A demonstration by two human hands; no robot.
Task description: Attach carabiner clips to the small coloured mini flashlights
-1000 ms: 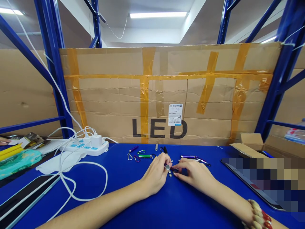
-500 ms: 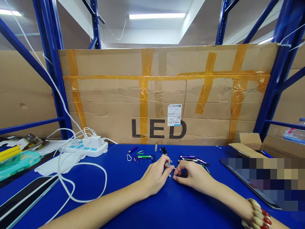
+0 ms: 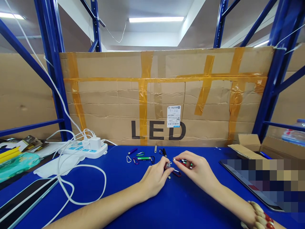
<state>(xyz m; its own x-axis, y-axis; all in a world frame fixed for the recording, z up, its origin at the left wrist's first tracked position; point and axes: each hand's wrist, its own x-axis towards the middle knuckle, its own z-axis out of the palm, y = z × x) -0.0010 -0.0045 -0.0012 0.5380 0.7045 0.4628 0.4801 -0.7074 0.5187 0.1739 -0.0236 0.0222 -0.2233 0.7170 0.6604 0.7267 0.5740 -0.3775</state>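
My left hand [image 3: 154, 179] is closed around a small silver-ended cylinder [image 3: 168, 165], most of it hidden by the fingers. Just to its right, my right hand [image 3: 199, 171] has thumb and forefinger together at a tiny pale piece too small to name. A dark red carabiner [image 3: 177, 173] shows between the hands, below the right fingertips. Beyond the left hand are a green metal cylinder [image 3: 143, 158], a silver heart-shaped carabiner [image 3: 129, 159], a green carabiner [image 3: 140, 154] and a purple cylinder [image 3: 132, 151]. My right hand partly covers several small coloured items.
A white power strip [image 3: 91, 149] with looped white cables [image 3: 105, 178] occupies the left side. To the right are a dark tablet-like slab [image 3: 247, 187], partly blurred out, and an open cardboard box [image 3: 247, 152]. A tall cardboard panel [image 3: 114, 101] stands behind the blue table [image 3: 133, 213].
My right hand has lifted, its fingertips moving up from beside the left thumb to level with the silver end. The dark red carabiner has come into view. The left hand stays nearly still.
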